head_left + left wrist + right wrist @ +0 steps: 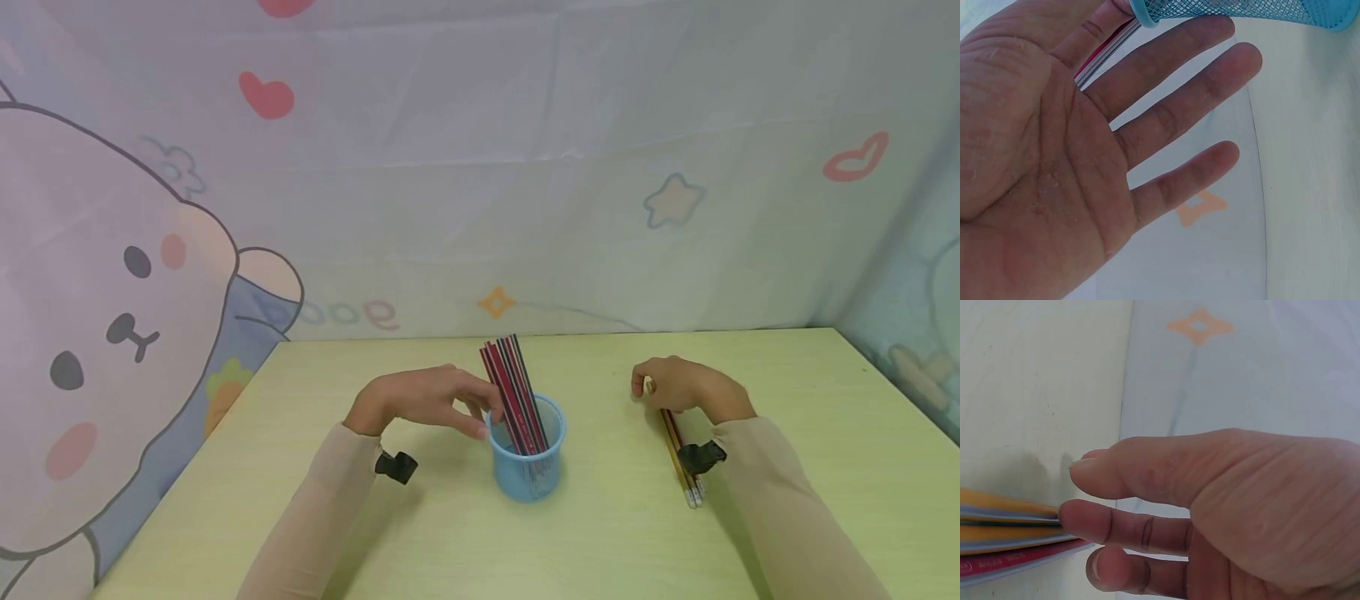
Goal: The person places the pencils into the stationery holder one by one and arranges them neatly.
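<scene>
A light blue mesh pen cup [527, 475] stands upright, holding several dark red and black striped pencils [517, 392] that lean left. My left hand [438, 396] is at the cup's left rim; in the left wrist view its fingers [1179, 119] extend nearly straight, and the index fingertip is hidden behind the cup's rim. Farther right, my right hand [682, 387] is over the far ends of several yellow and dark red pencils [678, 458] lying on the table. Its fingers bend loosely beside the pencil ends in the right wrist view, with no pencil visibly gripped.
The pale yellow table [600, 542] ends at a printed cloth backdrop [465, 208] behind and at the sides. A large cartoon bear [112, 333] is printed on the left part. Small black wrist cameras [396, 467] sit on both sleeves.
</scene>
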The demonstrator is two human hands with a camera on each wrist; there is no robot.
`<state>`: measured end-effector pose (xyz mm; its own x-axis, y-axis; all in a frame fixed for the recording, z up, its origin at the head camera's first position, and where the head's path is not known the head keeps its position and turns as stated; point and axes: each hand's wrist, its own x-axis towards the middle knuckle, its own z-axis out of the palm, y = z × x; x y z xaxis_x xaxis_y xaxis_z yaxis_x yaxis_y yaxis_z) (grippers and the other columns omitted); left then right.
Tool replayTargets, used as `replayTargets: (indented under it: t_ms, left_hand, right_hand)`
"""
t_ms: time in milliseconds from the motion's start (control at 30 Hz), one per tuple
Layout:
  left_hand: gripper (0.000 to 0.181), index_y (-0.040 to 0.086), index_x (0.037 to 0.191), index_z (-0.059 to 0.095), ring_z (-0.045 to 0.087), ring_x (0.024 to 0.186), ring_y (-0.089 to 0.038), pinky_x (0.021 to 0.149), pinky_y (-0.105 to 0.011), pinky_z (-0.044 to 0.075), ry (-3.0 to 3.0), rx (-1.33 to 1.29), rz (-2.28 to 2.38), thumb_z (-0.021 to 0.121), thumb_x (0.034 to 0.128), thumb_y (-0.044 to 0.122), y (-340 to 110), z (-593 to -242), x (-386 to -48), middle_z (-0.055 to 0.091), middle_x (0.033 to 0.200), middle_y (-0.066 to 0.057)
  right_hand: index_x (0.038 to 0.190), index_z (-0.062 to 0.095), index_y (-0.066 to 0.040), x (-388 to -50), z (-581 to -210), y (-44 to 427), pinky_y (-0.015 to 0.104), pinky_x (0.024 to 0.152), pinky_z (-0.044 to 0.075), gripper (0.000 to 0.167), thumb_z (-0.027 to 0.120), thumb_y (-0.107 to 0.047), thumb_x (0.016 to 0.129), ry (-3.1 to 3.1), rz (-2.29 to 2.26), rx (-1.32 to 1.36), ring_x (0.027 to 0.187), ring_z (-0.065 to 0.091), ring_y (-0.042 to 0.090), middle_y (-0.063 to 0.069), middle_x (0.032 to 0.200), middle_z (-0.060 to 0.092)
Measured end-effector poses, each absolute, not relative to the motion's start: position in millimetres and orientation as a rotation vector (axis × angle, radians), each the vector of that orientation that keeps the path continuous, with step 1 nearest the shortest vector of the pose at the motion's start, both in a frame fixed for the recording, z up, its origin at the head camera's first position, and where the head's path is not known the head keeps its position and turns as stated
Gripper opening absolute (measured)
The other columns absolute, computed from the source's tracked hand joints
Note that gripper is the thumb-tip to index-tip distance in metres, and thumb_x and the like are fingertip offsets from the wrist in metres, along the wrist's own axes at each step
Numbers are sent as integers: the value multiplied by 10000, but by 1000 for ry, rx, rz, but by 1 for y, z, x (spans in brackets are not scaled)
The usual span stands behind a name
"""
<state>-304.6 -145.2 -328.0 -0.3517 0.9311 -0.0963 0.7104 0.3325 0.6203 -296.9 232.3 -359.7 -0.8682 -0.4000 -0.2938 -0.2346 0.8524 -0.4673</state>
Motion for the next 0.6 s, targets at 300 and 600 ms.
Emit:
replayTargets:
  t_ms: [300,600]
  left_hand:
    - [120,212,1053,649,674,1021,-91,918,-289,525,2176,1434,666,695,950,253,-145,-327,-304,677,1090,78]
    - [129,180,1062,654,673,1017,-95,926,-282,524,2159,1447,679,691,954,242,-146,-328,-304,684,1114,-41]
  right_hand:
    - [1036,607,-102,-297,-364,234,278,551,352,169,597,-16,891,2670,-575,-437,560,381,133,-6,696,421]
    - [941,587,-123,-300,-377,218,292,578,327,183,627,21,835,2700,-552,-562,621,362,152,3,780,425]
